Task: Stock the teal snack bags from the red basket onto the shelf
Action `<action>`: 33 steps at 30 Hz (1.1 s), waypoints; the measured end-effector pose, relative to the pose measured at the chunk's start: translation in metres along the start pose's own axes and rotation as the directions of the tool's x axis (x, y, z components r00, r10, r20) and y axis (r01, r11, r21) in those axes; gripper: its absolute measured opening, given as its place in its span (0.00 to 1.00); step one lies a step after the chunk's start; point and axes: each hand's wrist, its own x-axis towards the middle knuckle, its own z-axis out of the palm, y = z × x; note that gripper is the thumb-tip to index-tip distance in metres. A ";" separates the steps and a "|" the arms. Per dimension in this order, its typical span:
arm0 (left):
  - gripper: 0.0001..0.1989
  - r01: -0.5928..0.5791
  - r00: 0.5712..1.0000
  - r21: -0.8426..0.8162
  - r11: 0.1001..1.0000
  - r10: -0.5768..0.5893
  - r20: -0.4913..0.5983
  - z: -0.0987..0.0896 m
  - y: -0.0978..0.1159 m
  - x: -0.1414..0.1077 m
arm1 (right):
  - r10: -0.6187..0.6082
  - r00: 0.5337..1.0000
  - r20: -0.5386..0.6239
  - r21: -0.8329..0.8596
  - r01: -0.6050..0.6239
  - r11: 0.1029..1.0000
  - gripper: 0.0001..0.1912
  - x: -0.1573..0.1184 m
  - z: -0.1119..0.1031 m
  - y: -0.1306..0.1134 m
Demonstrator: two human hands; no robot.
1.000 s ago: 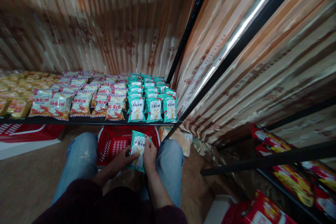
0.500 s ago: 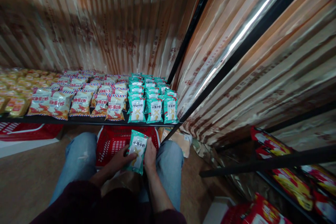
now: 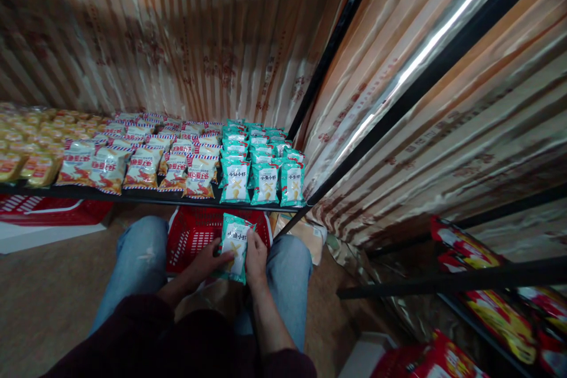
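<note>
At the left end of the shelf [image 3: 146, 196] sit yellow packs [image 3: 39, 168], then white-and-orange bags [image 3: 142, 165]. Below, near a red basket [image 3: 178, 230], the left hand [image 3: 207, 261] pinches a teal bag [image 3: 235, 237] by its left side, thumb across the front; the right hand [image 3: 257, 255] grips its right edge. More teal bags [image 3: 266, 180] stand at the shelf's right end.

Both hands on teal packet [image 3: 237, 242]. Left hand [image 3: 208, 262] at its left edge, thumb across its front. Right hand [image 3: 256, 255] gripping its right edge. Left forearm [image 3: 179, 289] slants in from below-left of packet, right forearm [image 3: 271, 320] from below-right, both bare near wrists. Knees [image 3: 290, 257] bent, either side of packet.
</note>
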 end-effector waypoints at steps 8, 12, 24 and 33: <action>0.29 -0.010 0.999 -0.063 0.998 0.012 0.035 0.001 0.002 0.000 | 0.014 1.000 -0.024 0.027 -0.014 1.000 0.30 0.001 -0.002 -0.003; 0.30 -0.038 0.999 -0.083 0.996 0.036 -0.022 -0.004 0.003 0.004 | -0.007 1.000 0.029 0.051 0.006 0.999 0.30 -0.004 0.000 -0.011; 0.28 -0.163 0.980 -0.158 0.974 0.141 -0.143 -0.009 0.017 0.005 | -0.036 0.990 0.137 0.020 0.034 0.999 0.30 -0.016 0.008 -0.020; 0.25 -0.194 0.974 -0.162 0.968 0.170 -0.149 -0.004 0.034 0.004 | 0.026 0.992 0.125 0.120 -0.041 0.992 0.28 -0.013 0.009 -0.023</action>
